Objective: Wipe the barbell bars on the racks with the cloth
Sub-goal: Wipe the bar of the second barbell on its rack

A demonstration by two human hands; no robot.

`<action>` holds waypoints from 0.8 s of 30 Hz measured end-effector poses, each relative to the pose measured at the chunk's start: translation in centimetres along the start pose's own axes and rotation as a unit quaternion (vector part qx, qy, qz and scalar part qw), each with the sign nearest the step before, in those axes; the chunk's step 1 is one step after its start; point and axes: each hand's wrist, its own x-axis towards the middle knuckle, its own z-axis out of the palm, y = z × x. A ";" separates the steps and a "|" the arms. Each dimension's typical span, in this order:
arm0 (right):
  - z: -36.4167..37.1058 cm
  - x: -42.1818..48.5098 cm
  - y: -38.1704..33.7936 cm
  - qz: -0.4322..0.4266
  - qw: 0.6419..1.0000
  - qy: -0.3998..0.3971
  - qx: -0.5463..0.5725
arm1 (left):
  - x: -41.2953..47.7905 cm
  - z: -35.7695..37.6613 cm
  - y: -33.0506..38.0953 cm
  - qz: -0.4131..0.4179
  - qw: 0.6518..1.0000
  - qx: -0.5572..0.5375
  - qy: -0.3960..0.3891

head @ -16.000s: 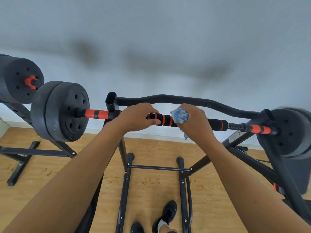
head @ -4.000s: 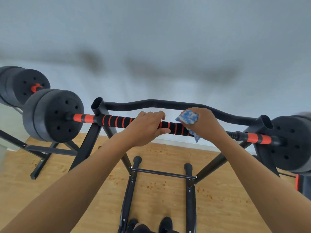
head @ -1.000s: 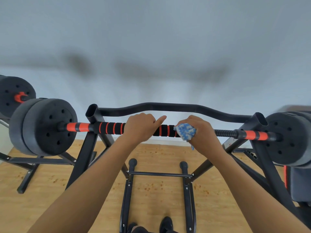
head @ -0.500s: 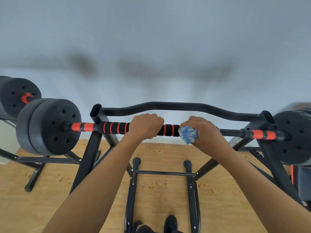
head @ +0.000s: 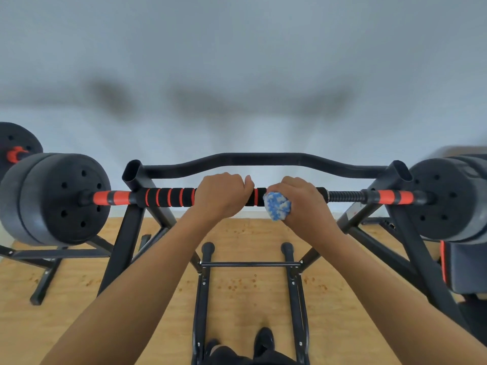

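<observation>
A barbell bar [head: 168, 197] with black foam and orange rings lies across a black rack [head: 133, 177], with black weight plates [head: 56, 198] on both ends. My left hand [head: 220, 194] grips the bar near its middle, fingers curled over it. Just to its right, my right hand [head: 303, 204] holds a blue and white cloth [head: 276, 209] wrapped against the bar. The bar under both hands is hidden.
A curved black crossbar [head: 263, 158] runs behind the barbell. A second barbell's plate [head: 15, 143] sits on another rack at far left. Rack legs [head: 204, 285] stand on the wooden floor, with my shoes [head: 263, 341] between them. A dark bench [head: 463, 270] is at right.
In the last second my left index finger curled back round the bar. My right hand and the cloth stayed close beside the left hand, shifting only slightly.
</observation>
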 end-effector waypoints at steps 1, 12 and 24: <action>0.1 -0.2 0.1 -0.003 1.000 -0.004 -0.007 | 0.8 -0.1 -0.3 0.008 0.998 -0.024 -0.051; -3.7 1.3 2.0 0.130 0.987 -0.007 0.098 | 1.8 -1.7 0.7 -0.040 0.984 -0.115 -0.131; -2.9 2.6 2.0 0.052 0.994 -0.093 0.016 | -1.3 0.0 4.4 0.027 0.997 0.054 0.046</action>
